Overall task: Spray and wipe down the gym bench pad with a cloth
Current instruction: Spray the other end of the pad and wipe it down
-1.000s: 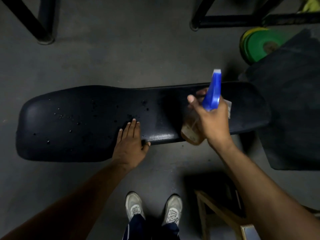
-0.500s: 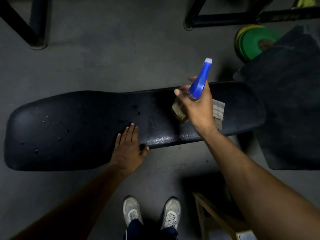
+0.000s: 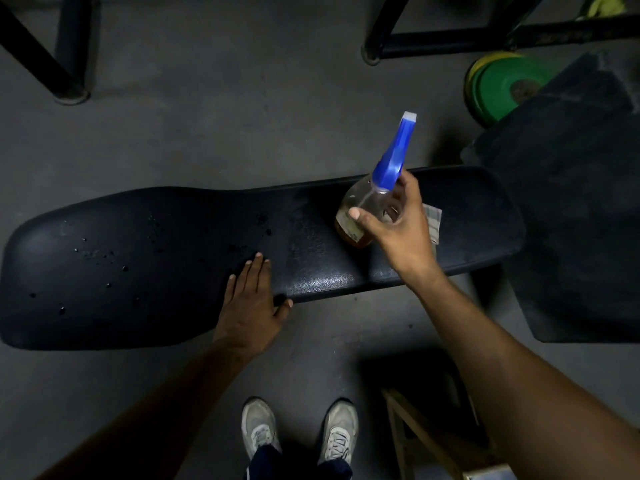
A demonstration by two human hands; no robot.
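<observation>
Holding spray bottle (image 3: 367, 209) upright on droplet-speckled black bench pad (image 3: 156, 258).
Right hand (image 3: 398, 230) grips bottle; left hand (image 3: 251, 306) flat, fingers straight; checked cloth (image 3: 433, 220) behind.

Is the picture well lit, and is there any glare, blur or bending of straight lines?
Head view: dim light, the far corners nearly black; a soft sheen on the bench pad near its front edge, beside the left hand; the spray bottle in the right hand is sharp; the wide lens bows the pad's long edges.

Bottle (image 3: 360, 216) on pad (image 3: 156, 258), cloth (image 3: 433, 220) right.
</observation>
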